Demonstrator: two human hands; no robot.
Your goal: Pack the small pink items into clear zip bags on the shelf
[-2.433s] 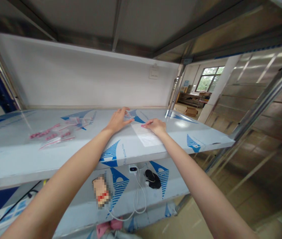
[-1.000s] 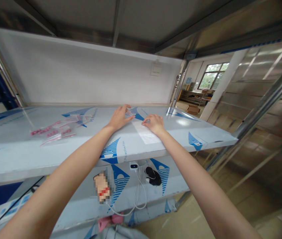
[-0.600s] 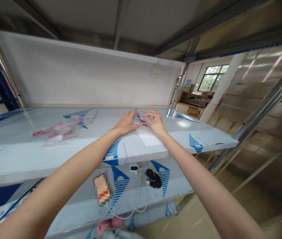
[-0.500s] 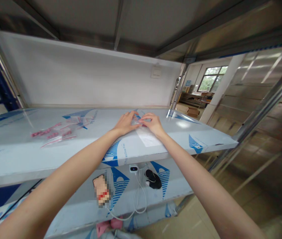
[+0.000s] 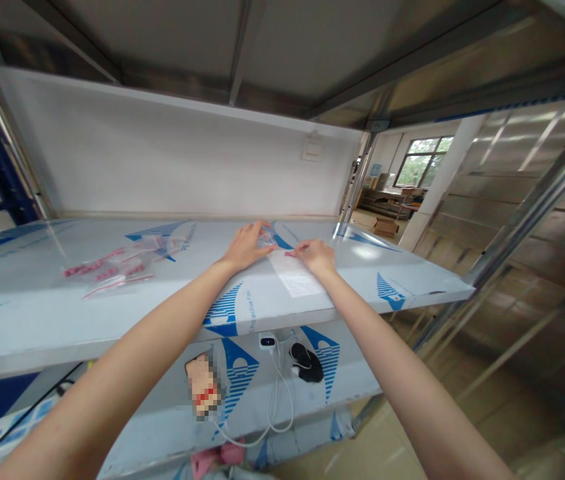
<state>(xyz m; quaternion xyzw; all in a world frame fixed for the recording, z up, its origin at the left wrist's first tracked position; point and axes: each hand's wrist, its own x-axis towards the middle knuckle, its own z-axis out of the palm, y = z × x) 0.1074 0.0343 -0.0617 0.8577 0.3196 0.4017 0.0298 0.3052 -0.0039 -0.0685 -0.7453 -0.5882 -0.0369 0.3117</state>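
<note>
Over the film-covered shelf, my left hand (image 5: 247,248) has its fingers curled round a small clear plastic bag (image 5: 266,237). To its right, my right hand (image 5: 316,257) pinches a small pink piece (image 5: 290,253) at its fingertips; the piece is too small to name further. A whitish, semi-clear sheet or bag (image 5: 298,279) lies flat on the shelf below both hands, nearest the right one. Farther left lie several clear zip bags (image 5: 125,273) with pink edges, beside strings of pink bead-like pieces (image 5: 93,265).
The shelf top (image 5: 162,313) wears blue-printed protective film. Below it, a lower shelf carries a phone (image 5: 203,385) on a white cable, a white charger (image 5: 267,341) and a black object (image 5: 307,362). A metal upper shelf (image 5: 177,53) hangs overhead; a metal post (image 5: 361,173) stands right.
My hands have drawn apart. The right one moved slightly right and down with the pink piece, away from the clear bag in my left hand, which shifted a little left.
</note>
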